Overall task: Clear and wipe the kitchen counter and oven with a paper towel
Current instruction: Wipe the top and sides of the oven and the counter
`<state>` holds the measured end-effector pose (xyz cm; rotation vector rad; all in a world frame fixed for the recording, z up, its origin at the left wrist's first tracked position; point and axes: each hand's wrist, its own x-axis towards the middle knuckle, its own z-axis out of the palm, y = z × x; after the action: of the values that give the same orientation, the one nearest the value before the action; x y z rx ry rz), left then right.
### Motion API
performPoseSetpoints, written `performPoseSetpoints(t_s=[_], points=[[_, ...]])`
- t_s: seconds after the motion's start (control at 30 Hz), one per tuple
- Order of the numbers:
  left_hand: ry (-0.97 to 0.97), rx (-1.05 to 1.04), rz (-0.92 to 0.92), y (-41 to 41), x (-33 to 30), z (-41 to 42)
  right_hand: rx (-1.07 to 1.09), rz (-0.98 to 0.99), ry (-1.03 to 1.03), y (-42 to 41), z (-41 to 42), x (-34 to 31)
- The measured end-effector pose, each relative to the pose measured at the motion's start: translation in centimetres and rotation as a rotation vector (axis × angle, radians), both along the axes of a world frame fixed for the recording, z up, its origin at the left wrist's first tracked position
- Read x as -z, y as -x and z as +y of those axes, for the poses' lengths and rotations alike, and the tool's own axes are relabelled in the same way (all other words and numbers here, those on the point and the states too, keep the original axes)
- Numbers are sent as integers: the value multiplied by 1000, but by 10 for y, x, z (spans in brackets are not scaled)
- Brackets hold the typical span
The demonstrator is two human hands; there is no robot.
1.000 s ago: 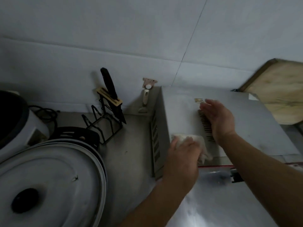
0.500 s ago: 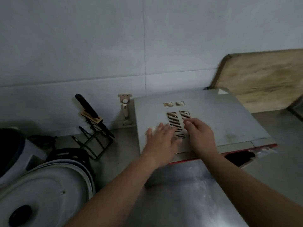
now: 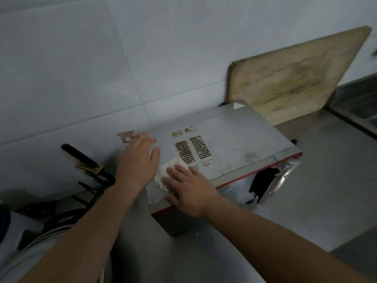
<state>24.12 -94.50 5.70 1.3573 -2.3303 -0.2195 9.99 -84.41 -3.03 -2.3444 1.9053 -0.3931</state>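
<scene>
White paper towel, one oven, two hands

The picture was dim and greyish, with soft, even light and no hard shadows. Faint glare showed on the foil at the oven's front. Motion blur softened the cutting board, and straight wall lines bowed toward the edges.

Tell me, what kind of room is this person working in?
Most likely a kitchen: a small oven sits on a steel counter, a wooden cutting board leans on the tiled wall, and a knife stands in a rack.
</scene>
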Motion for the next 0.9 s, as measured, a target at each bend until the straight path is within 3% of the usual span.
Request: performPoseSetpoints(t_s=[0.23,0.33,0.4,0.53,0.6,0.73,0.9], points=[[-116,194,-67,45,14,5,276,-92,267,61,69,11],[-112,394,-134,75,24,18,427,-77,365,66,83,10],[-95,558,-229,93,35,28,638,-120,402,59,90,11],[-111,789,-546,113,64,35,1141,-465,354,24,98,19],[-69,829,-631,116,75,32,1269,-702,326,1,94,30],[-10,863,-562,112,87,29,1362,-1203,422,-38,70,39],[16,916,-552,112,84,19,1316,-1510,523,-83,46,34]])
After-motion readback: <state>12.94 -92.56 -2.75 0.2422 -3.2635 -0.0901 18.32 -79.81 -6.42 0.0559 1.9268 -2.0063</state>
